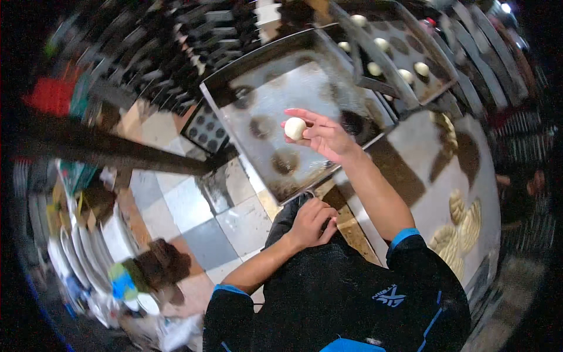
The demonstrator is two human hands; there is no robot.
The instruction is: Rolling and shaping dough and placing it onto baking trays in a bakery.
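Note:
My right hand point(325, 136) is stretched out over a large, shallow metal tray point(316, 88). Between its thumb and fingers sits a smooth, white ball of dough point(294, 128). Round dark stains mark the tray's greasy bottom. Close to my body, just below the tray's near corner, my left hand point(314, 223) is curled closed. Its fingertips are partly hidden, so I cannot see whether anything is inside. At the upper right, a second metal tray point(437, 94) carries several dough balls point(421, 69), spaced apart.
On the pale worktop point(463, 188) at right lie braided-looking lengths of dough point(460, 229). A dark beam point(135, 149) crosses from the left above the tiled floor point(214, 237). White stacked items point(88, 252) stand at the lower left. Dark racks point(199, 35) fill the back.

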